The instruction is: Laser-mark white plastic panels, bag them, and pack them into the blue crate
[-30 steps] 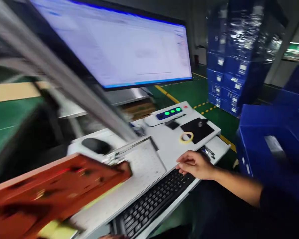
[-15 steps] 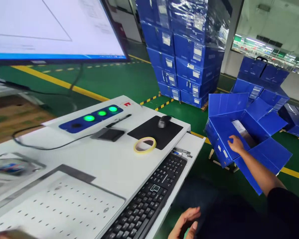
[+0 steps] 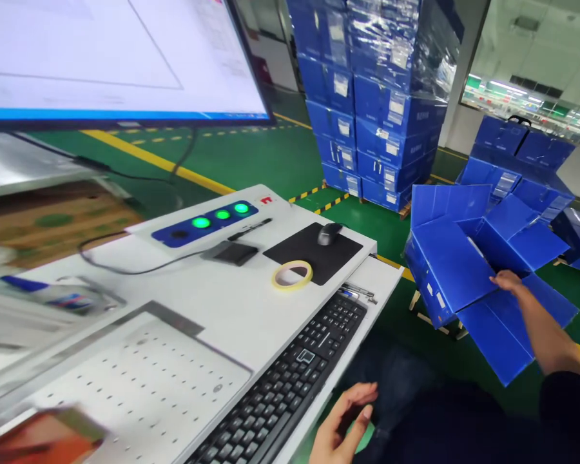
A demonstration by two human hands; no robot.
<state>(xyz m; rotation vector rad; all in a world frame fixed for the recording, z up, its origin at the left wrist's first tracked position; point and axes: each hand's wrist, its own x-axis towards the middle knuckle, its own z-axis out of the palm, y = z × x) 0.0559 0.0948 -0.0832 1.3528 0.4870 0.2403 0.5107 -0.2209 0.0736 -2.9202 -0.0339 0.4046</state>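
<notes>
At the bottom centre is my left hand (image 3: 343,422), its fingers curved and apart with nothing between them, just right of the black keyboard (image 3: 290,377). My right hand (image 3: 508,281) reaches out over the open blue box (image 3: 457,267) at the right, its fingers at the edge of a flap. The fingers look closed together, but what they hold, if anything, is too small to tell. The box's flaps stand spread outward. Its inside is dark and mostly hidden.
The white desk (image 3: 232,303) carries a yellow tape roll (image 3: 292,275), a mouse (image 3: 329,233) on a black pad, a perforated plate (image 3: 159,399) and a green-lit button panel (image 3: 205,223). A monitor (image 3: 125,58) overhangs it. Stacked blue boxes (image 3: 377,122) stand behind.
My right hand has moved right across the blue box, and a flap now covers more of its opening. The view has shifted left, and an orange object shows at the lower left.
</notes>
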